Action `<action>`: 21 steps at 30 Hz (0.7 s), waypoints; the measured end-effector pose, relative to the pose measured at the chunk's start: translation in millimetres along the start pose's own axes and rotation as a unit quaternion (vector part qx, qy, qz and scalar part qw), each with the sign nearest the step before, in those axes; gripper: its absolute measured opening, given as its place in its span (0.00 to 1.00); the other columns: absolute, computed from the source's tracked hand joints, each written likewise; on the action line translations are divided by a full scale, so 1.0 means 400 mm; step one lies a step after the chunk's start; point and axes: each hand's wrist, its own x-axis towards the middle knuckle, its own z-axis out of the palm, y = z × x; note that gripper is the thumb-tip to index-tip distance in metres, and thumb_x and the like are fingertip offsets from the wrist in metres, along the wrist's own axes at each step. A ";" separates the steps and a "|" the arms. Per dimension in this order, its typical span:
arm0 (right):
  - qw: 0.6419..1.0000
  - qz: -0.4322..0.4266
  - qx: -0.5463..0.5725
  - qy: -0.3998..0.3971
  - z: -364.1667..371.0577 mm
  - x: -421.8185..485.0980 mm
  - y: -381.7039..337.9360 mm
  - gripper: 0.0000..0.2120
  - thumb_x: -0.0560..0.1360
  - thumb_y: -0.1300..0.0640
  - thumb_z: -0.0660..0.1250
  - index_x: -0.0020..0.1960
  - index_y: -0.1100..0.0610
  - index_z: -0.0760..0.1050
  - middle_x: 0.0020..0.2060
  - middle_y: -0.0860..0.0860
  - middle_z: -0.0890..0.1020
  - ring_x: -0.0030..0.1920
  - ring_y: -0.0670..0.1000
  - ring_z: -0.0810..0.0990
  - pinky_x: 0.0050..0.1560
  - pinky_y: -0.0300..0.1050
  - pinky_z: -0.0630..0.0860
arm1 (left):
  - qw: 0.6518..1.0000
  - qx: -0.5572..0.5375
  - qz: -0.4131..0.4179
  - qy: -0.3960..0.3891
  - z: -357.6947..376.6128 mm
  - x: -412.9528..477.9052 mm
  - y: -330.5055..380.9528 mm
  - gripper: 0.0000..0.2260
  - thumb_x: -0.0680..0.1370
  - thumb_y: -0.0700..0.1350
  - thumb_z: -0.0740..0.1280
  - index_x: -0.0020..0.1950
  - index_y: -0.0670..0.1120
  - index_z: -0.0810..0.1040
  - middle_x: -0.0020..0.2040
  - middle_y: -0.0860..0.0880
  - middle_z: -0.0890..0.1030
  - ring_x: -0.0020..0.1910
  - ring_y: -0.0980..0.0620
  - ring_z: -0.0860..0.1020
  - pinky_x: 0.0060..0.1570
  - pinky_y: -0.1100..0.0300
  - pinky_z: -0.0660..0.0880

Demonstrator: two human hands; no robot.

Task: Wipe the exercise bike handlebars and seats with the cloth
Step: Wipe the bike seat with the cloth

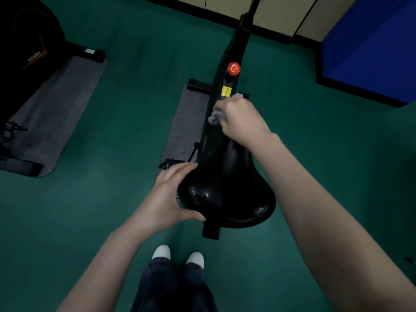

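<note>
Our right hand (240, 122) has its fingers (222, 108) curled tight round the bunched grey cloth (213, 118), just ahead of the black seat (229, 194), against the bike frame (227, 61). Our left hand (171, 197), fingers spread wide, touches the seat's left edge above a grey mat (184, 122).

The cloth (215, 117) is mostly hidden inside the right hand (240, 120); only a grey fold shows at the left side of the hand. The wrist of this hand covers the narrow far end of the seat (225, 194). The top edge cuts off the bike's post (238, 41). The print on the yellow label (226, 91) is too small to read. The pedal (167, 164) lies partly behind the left hand (171, 197). At the far left, another exercise machine (24, 41) is dark and cut off by the edge.
</note>
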 end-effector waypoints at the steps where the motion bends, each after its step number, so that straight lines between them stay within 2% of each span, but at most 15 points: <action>1: 1.000 0.015 -0.015 -0.009 0.000 0.002 -0.010 0.08 0.76 0.62 0.61 0.50 0.59 0.79 0.47 0.57 0.81 0.52 0.58 0.74 0.48 0.51 0.75 | 1.000 0.002 0.001 0.001 0.000 0.001 -0.001 0.48 0.57 0.55 0.81 0.73 0.55 0.63 0.67 0.63 0.63 0.68 0.60 0.59 0.66 0.71 0.53; 3: 0.995 -0.052 -0.077 -0.048 0.013 -0.017 -0.041 0.08 0.75 0.62 0.61 0.50 0.59 0.78 0.46 0.57 0.81 0.52 0.58 0.75 0.51 0.52 0.75 | 1.000 0.005 0.005 0.004 0.000 0.002 -0.003 0.48 0.56 0.55 0.81 0.72 0.54 0.64 0.67 0.62 0.63 0.68 0.59 0.60 0.66 0.73 0.52; 6: 0.972 -0.177 -0.103 -0.115 0.021 -0.080 -0.070 0.10 0.76 0.61 0.61 0.53 0.55 0.78 0.47 0.53 0.80 0.52 0.56 0.75 0.58 0.51 0.70 | 1.000 0.008 0.005 0.002 -0.001 0.004 -0.002 0.48 0.56 0.56 0.81 0.73 0.54 0.63 0.68 0.60 0.63 0.68 0.59 0.59 0.69 0.66 0.54; 9: 0.981 -0.176 -0.045 -0.072 0.004 -0.048 -0.025 0.11 0.77 0.61 0.59 0.54 0.56 0.80 0.48 0.54 0.82 0.52 0.56 0.75 0.57 0.50 0.69 | 1.000 0.007 0.006 0.002 0.000 0.003 -0.004 0.48 0.56 0.57 0.80 0.73 0.55 0.63 0.69 0.61 0.63 0.68 0.58 0.59 0.70 0.63 0.55; 11: 0.996 -0.086 0.028 -0.011 -0.003 -0.008 0.009 0.12 0.76 0.64 0.61 0.52 0.57 0.81 0.49 0.55 0.83 0.53 0.58 0.76 0.55 0.47 0.70 | 1.000 0.004 0.009 0.002 0.004 0.003 -0.007 0.48 0.56 0.58 0.80 0.72 0.57 0.62 0.68 0.63 0.63 0.68 0.58 0.60 0.69 0.64 0.55; 13: 0.985 0.060 0.155 0.051 -0.002 0.019 0.040 0.11 0.74 0.64 0.62 0.51 0.57 0.81 0.49 0.55 0.83 0.53 0.56 0.78 0.52 0.43 0.72 | 1.000 -0.007 0.008 0.000 0.006 0.001 -0.010 0.48 0.56 0.61 0.78 0.72 0.60 0.60 0.68 0.68 0.61 0.69 0.60 0.59 0.69 0.66 0.54; 15: 0.931 0.191 0.297 0.093 0.012 0.022 0.069 0.08 0.74 0.60 0.65 0.49 0.53 0.81 0.47 0.52 0.84 0.52 0.53 0.80 0.53 0.40 0.75 | 1.000 -0.023 0.005 -0.001 0.008 -0.001 -0.011 0.47 0.55 0.65 0.74 0.71 0.63 0.58 0.67 0.71 0.58 0.69 0.63 0.57 0.68 0.68 0.53; 17: 0.852 0.268 0.427 0.140 0.031 0.002 0.089 0.06 0.74 0.59 0.66 0.48 0.53 0.81 0.47 0.52 0.84 0.52 0.53 0.81 0.57 0.47 0.77 | 0.999 -0.040 0.003 0.001 0.010 -0.001 -0.013 0.48 0.53 0.68 0.72 0.70 0.65 0.57 0.66 0.74 0.57 0.69 0.65 0.57 0.68 0.70 0.52; 19: 0.785 0.319 0.498 0.185 0.058 -0.040 0.092 0.06 0.76 0.59 0.65 0.51 0.57 0.80 0.49 0.55 0.84 0.53 0.56 0.81 0.59 0.56 0.76 | 0.999 -0.054 0.001 0.000 0.010 0.001 -0.015 0.48 0.53 0.67 0.73 0.69 0.65 0.56 0.65 0.75 0.56 0.68 0.67 0.56 0.66 0.72 0.52; 21: 0.753 0.353 0.517 0.203 0.095 -0.104 0.078 0.07 0.78 0.59 0.64 0.52 0.58 0.80 0.50 0.57 0.83 0.54 0.56 0.81 0.60 0.58 0.75 | 0.998 -0.063 -0.002 -0.007 0.009 0.007 -0.018 0.48 0.52 0.66 0.74 0.68 0.67 0.56 0.64 0.77 0.55 0.67 0.72 0.55 0.64 0.76 0.51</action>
